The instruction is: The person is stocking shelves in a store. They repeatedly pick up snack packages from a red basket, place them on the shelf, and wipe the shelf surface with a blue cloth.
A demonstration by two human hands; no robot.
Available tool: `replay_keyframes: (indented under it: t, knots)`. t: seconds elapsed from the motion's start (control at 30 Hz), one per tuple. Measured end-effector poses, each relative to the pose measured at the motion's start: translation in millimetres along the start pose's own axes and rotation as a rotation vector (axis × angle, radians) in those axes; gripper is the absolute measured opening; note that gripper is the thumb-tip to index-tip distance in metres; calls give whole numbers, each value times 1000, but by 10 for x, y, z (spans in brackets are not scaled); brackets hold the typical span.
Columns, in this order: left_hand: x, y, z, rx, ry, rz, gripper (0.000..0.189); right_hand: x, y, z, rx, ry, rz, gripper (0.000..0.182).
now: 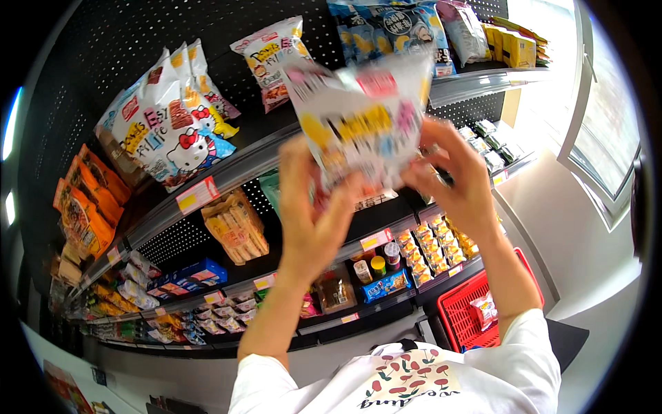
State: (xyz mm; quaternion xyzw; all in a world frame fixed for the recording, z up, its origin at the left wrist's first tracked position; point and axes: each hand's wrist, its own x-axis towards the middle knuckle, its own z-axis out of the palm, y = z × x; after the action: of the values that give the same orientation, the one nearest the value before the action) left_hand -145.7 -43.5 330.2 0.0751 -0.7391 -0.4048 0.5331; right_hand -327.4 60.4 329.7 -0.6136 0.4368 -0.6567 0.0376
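A white snack bag [362, 129] with yellow, red and pink printing is held up in front of the upper shelf, blurred by motion. My left hand [315, 212] grips its lower left side, thumb across the front. At the lower right edge, my right hand [455, 176] holds the bag between thumb and fingers; some of the fingers are hidden. Behind it on the same shelf stands a smaller, similarly printed bag [274, 62]. Farther left are large white snack bags [170, 124] with a cartoon cat.
Orange packets [90, 202] stand at the left end of the black shelving, with blue bags [393, 31] at the upper right. A wrapped biscuit pack [237, 227] sits one shelf lower. A red shopping basket [455, 305], holding a small packet [484, 310], is at lower right near an open window [605, 114].
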Motion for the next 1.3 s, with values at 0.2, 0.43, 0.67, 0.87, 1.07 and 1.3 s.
replay_keyframes:
  t: [0.2, 0.43, 0.67, 0.87, 1.07, 1.3]
  knots:
    - [1000, 77, -394, 173, 109, 155, 39, 1149, 256, 258, -47, -13, -167, 55]
    - [1388, -406, -817, 324, 85, 78, 30, 1666, 683, 677, -123, -89, -128, 54]
    - [1454, -669, -915, 590, 86, 43, 34, 1689, 826, 726, -220, -145, -34, 55]
    - [1510, -472, -797, 616, 68, -83, 34, 1755, 874, 756, -269, -137, 7, 53]
    - [1513, -487, -850, 553, 62, -100, 37, 1738, 831, 787, -282, -137, -2, 53]
    - [1509, -482, -783, 491, 60, -65, 39, 1702, 759, 720, -297, -111, -14, 51]
